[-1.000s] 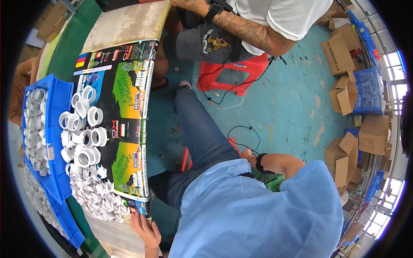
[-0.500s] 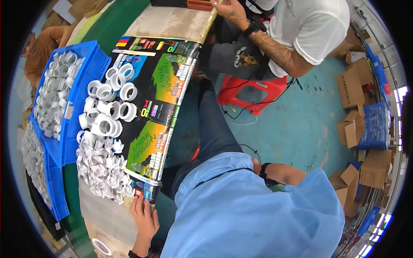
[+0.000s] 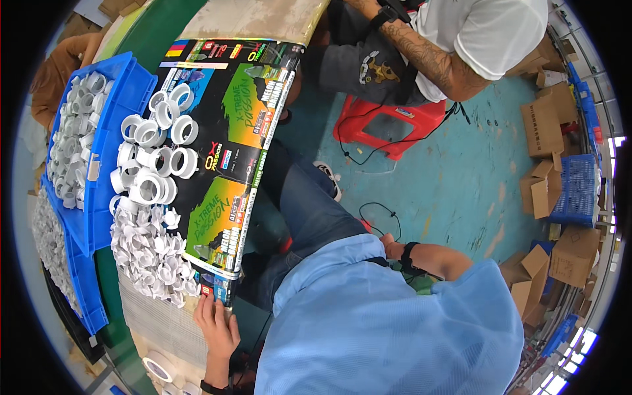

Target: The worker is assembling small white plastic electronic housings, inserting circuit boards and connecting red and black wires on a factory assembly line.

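Note:
My left hand (image 3: 217, 327) lies with its fingers stretched out on the table edge, at the near corner of a black printed sheet (image 3: 217, 168). It holds nothing. Just beyond the fingertips is a heap of small white curved plastic pieces (image 3: 148, 257). Farther up the sheet stand several white plastic rings (image 3: 155, 148), some leaning on one another. My right hand (image 3: 393, 249) hangs beside my hip on the right, above the floor. Its fingers are mostly hidden, so their state does not show.
Blue bins (image 3: 125, 115) of white plastic parts stand left of the sheet. A roll of tape (image 3: 158, 367) lies near the table's front. Ahead, a co-worker in a white shirt (image 3: 484, 39) sits on a red stool (image 3: 388, 125). Cardboard boxes (image 3: 576, 255) line the right; a black cable (image 3: 382, 207) crosses the floor.
My leg has swung to the right and a shoe now shows on the floor. The view has shifted slightly. The co-worker's hand has moved up, partly out of view. My left hand stays at the sheet's corner.

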`<control>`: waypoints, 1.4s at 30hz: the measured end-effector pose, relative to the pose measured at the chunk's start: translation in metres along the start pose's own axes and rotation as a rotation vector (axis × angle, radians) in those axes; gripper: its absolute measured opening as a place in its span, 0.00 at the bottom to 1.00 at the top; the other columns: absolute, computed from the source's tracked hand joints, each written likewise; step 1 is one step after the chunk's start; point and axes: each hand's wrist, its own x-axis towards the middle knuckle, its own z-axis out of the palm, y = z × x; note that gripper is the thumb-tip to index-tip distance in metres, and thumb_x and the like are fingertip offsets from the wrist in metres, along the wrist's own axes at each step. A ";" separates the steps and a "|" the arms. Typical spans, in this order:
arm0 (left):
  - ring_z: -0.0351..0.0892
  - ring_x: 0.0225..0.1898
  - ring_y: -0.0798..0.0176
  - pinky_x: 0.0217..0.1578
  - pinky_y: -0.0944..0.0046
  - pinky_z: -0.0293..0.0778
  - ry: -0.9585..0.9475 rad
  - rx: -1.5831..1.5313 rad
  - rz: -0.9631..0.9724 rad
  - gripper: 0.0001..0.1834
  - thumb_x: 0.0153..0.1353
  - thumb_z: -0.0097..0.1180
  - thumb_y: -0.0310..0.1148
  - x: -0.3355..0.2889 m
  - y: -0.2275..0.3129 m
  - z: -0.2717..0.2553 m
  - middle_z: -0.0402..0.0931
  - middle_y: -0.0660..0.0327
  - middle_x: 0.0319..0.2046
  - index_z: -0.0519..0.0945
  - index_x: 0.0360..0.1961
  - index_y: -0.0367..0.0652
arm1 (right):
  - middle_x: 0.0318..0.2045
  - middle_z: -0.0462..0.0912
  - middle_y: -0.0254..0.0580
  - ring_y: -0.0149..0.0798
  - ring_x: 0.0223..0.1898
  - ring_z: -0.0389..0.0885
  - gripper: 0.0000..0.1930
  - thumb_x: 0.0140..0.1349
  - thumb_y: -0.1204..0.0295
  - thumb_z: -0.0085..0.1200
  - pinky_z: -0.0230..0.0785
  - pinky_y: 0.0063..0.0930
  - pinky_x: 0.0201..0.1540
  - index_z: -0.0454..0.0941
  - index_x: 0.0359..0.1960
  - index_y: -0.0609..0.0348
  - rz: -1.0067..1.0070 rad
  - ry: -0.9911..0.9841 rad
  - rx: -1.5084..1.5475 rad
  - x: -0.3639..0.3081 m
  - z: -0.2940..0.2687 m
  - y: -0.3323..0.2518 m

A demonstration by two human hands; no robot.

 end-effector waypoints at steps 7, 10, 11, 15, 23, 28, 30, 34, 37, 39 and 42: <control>0.58 0.59 0.36 0.56 0.37 0.54 -0.028 0.028 -0.067 0.26 0.59 0.49 0.32 -0.007 -0.001 -0.004 0.60 0.42 0.59 0.63 0.57 0.34 | 0.40 0.84 0.34 0.39 0.43 0.83 0.13 0.56 0.58 0.56 0.74 0.32 0.37 0.82 0.40 0.45 -0.048 0.054 -0.057 0.046 0.038 -0.003; 0.60 0.58 0.36 0.55 0.36 0.56 -0.029 0.051 -0.088 0.25 0.58 0.50 0.31 -0.009 0.000 -0.005 0.61 0.43 0.59 0.64 0.57 0.35 | 0.38 0.85 0.34 0.38 0.40 0.84 0.13 0.54 0.59 0.57 0.70 0.46 0.43 0.82 0.41 0.45 -0.029 0.029 0.057 0.057 0.040 -0.012; 0.60 0.58 0.36 0.54 0.36 0.57 -0.022 0.044 -0.081 0.25 0.58 0.51 0.31 -0.006 -0.001 -0.001 0.61 0.43 0.58 0.64 0.56 0.35 | 0.37 0.85 0.34 0.38 0.39 0.84 0.13 0.54 0.59 0.56 0.69 0.49 0.43 0.82 0.40 0.46 -0.011 0.031 0.016 0.048 0.042 -0.006; 0.62 0.56 0.37 0.51 0.38 0.60 -0.040 0.030 -0.050 0.26 0.56 0.54 0.32 0.001 -0.006 0.002 0.63 0.44 0.56 0.66 0.54 0.34 | 0.36 0.85 0.34 0.38 0.38 0.84 0.12 0.54 0.61 0.56 0.63 0.59 0.45 0.82 0.40 0.46 0.084 0.021 -0.068 0.008 0.021 -0.011; 0.61 0.56 0.38 0.50 0.38 0.58 -0.098 0.024 -0.061 0.23 0.60 0.51 0.37 -0.022 -0.011 0.004 0.63 0.44 0.56 0.66 0.52 0.35 | 0.30 0.84 0.31 0.38 0.35 0.84 0.13 0.56 0.60 0.56 0.48 0.75 0.50 0.80 0.41 0.48 0.122 0.044 0.067 -0.050 -0.038 -0.037; 0.58 0.58 0.32 0.54 0.35 0.55 -0.090 -0.004 -0.016 0.29 0.61 0.47 0.37 -0.022 -0.018 0.008 0.59 0.40 0.58 0.59 0.62 0.36 | 0.38 0.84 0.32 0.39 0.42 0.82 0.29 0.54 0.41 0.52 0.48 0.70 0.54 0.76 0.51 0.46 -0.052 -0.147 0.034 -0.046 -0.058 -0.023; 0.57 0.60 0.31 0.56 0.34 0.54 -0.112 0.065 -0.029 0.31 0.61 0.47 0.38 -0.026 -0.018 0.007 0.57 0.39 0.59 0.58 0.61 0.33 | 0.39 0.84 0.32 0.39 0.42 0.82 0.31 0.53 0.39 0.52 0.48 0.70 0.55 0.75 0.52 0.46 -0.063 -0.169 0.056 -0.042 -0.064 -0.012; 0.56 0.59 0.36 0.54 0.36 0.57 -0.118 0.166 -0.074 0.33 0.60 0.51 0.39 -0.020 -0.013 0.004 0.55 0.46 0.60 0.56 0.62 0.35 | 0.32 0.85 0.37 0.37 0.37 0.83 0.27 0.55 0.44 0.56 0.67 0.47 0.46 0.77 0.47 0.52 -0.338 -0.415 0.408 -0.009 -0.067 0.022; 0.56 0.59 0.36 0.55 0.36 0.56 -0.086 0.269 -0.114 0.35 0.57 0.55 0.35 -0.025 -0.005 0.007 0.55 0.45 0.59 0.55 0.62 0.34 | 0.25 0.83 0.39 0.32 0.26 0.81 0.14 0.60 0.57 0.55 0.73 0.25 0.26 0.79 0.36 0.55 -0.320 -0.595 1.076 0.055 -0.096 0.066; 0.56 0.59 0.36 0.56 0.36 0.55 -0.083 0.319 -0.085 0.37 0.54 0.58 0.34 -0.030 -0.004 0.009 0.55 0.43 0.59 0.55 0.61 0.32 | 0.23 0.83 0.39 0.33 0.25 0.82 0.13 0.56 0.60 0.59 0.74 0.27 0.28 0.80 0.34 0.56 -0.272 -0.305 1.151 0.109 -0.100 0.093; 0.51 0.63 0.33 0.61 0.36 0.48 -0.122 0.340 -0.140 0.41 0.55 0.55 0.34 -0.042 -0.005 0.012 0.49 0.38 0.63 0.50 0.65 0.28 | 0.22 0.82 0.38 0.31 0.21 0.79 0.10 0.55 0.63 0.53 0.73 0.28 0.23 0.78 0.28 0.57 -0.076 0.063 1.053 0.202 -0.084 0.114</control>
